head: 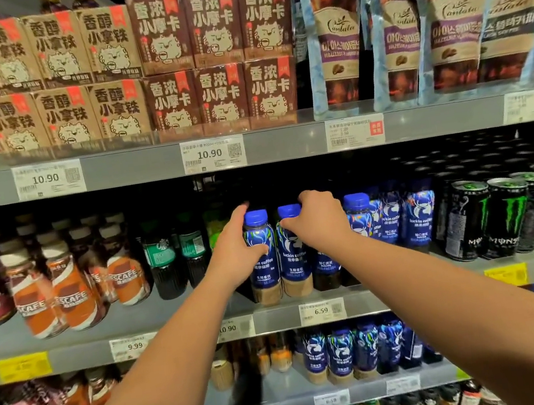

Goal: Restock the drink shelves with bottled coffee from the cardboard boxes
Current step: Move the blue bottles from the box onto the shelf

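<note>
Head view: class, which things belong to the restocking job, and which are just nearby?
Job: left hand, right hand, blue coffee bottles, middle shelf.
Just nearby: Nescafe bottles, Monster cans, carton packs, Cantata pouches.

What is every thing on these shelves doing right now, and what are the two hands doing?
Left hand, gripping the left blue bottle.
Right hand, gripping the next blue bottle near its cap.
Both blue bottles, upright and capped on the middle shelf.
Black cans, upright.
Coffee boxes, stacked two high on the top shelf.
Pouches, standing upright.
</note>
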A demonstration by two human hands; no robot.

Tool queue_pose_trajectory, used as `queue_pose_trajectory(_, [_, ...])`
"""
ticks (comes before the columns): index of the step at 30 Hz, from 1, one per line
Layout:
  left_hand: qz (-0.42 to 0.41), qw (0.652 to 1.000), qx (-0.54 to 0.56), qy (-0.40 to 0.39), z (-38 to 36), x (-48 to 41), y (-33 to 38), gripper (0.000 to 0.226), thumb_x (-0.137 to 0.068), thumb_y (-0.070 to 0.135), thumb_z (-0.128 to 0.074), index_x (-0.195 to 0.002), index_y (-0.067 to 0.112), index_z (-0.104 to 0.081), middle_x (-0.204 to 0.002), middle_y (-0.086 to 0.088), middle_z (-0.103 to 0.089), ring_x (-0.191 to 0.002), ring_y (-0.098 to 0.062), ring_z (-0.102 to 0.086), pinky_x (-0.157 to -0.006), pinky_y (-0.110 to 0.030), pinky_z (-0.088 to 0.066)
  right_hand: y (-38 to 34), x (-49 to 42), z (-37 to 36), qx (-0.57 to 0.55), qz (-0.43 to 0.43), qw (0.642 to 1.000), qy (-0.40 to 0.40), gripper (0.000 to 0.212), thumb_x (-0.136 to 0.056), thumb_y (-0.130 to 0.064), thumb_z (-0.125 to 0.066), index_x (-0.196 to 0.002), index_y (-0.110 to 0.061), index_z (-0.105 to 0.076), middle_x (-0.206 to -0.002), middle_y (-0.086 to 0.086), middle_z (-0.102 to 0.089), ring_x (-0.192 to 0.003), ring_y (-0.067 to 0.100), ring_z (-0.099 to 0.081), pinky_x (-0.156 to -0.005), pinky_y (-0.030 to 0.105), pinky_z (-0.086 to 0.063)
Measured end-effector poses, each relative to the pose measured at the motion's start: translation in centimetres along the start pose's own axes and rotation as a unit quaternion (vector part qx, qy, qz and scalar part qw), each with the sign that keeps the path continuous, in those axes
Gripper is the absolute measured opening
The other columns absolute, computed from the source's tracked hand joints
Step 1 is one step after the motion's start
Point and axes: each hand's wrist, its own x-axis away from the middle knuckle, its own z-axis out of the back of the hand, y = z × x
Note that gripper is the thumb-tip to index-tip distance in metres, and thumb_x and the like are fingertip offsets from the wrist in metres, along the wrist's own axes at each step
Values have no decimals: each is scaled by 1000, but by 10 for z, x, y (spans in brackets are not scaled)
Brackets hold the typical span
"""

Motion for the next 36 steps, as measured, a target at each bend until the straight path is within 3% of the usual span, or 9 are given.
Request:
queue_pose_trajectory(3, [-24,997,-36,65,-1,8,6,77,-78,9,-72,-144,22,-34,-131,-2,-48,-119,-16,-50,-99,-33,-44,7,10,6,-42,2,999,30,25,-79,-26,-66,-99,-11,-62,-88,7,-66,-85,28,-60,-69,34,-51])
queue_pose_trajectory(6, [-75,981,-48,172,-2,23,24,44,-83,14,-68,-124,15,-55,-108,2,-52,-94,-13,-54,-87,-27,-46,23,25,14,-88,-14,993,75,9,-80,-24,-63,-84,-17,-58,-75,2,-62,-75,25,-56,-62,31,-44])
queue_pose_trajectory(10, [-73,983,-51,161,-31,43,44,22,-84,20,-68,-105,16,-60,-88,6,-55,-76,-16,-52,-74,-28,-40,57,50,20,-127,-76,980,132,16,-81,-22,-63,-75,-13,-51,-67,-1,-52,-68,21,-47,-60,30,-29])
queue_pose_trajectory(14, [-30,990,-45,129,-77,56,46,25,-84,25,-69,-104,13,-60,-100,1,-62,-89,-17,-56,-75,-25,-38,84,62,12,-168,-109,972,120,27,-76,-22,-69,-81,-12,-44,-67,-2,-45,-63,20,-41,-60,31,-30])
queue_pose_trajectory(17, [20,990,-50,127,-101,58,45,35,-85,25,-69,-116,11,-59,-112,-4,-64,-103,-23,-59,-85,-33,-45,98,61,5,-164,-114,976,90,39,-72,-25,-77,-95,-13,-47,-88,1,-48,-77,19,-45,-67,30,-36])
queue_pose_trajectory(20, [48,990,-21,130,-120,55,45,35,-84,21,-68,-116,11,-58,-108,-7,-67,-98,-25,-63,-82,-36,-50,112,59,-6,-181,-117,975,58,50,-67,-28,-81,-103,-11,-51,-100,3,-53,-85,21,-54,-72,34,-45])
queue_pose_trajectory(25, [95,985,-13,141,-147,48,46,32,-88,15,-62,-118,8,-54,-112,-9,-63,-105,-29,-57,-82,-36,-44,124,50,-11,-200,-104,974,32,42,-65,-25,-83,-88,-15,-48,-88,-1,-57,-81,18,-58,-68,34,-48])
queue_pose_trajectory(31, [157,973,-21,166,-169,36,50,39,-91,13,-58,-128,3,-47,-129,-13,-46,-119,-30,-47,-93,-34,-39,140,42,-18,-226,-90,970,4,41,-72,-22,-80,-103,-10,-56,-102,4,-67,-93,21,-63,-75,32,-48])
queue_pose_trajectory(36, [187,961,12,203,-183,30,50,52,-86,14,-66,-131,3,-43,-129,-16,-41,-117,-34,-48,-96,-40,-40,155,42,-20,-219,-91,971,28,33,-68,-26,-79,-94,-15,-61,-91,-1,-68,-87,21,-63,-73,33,-49])
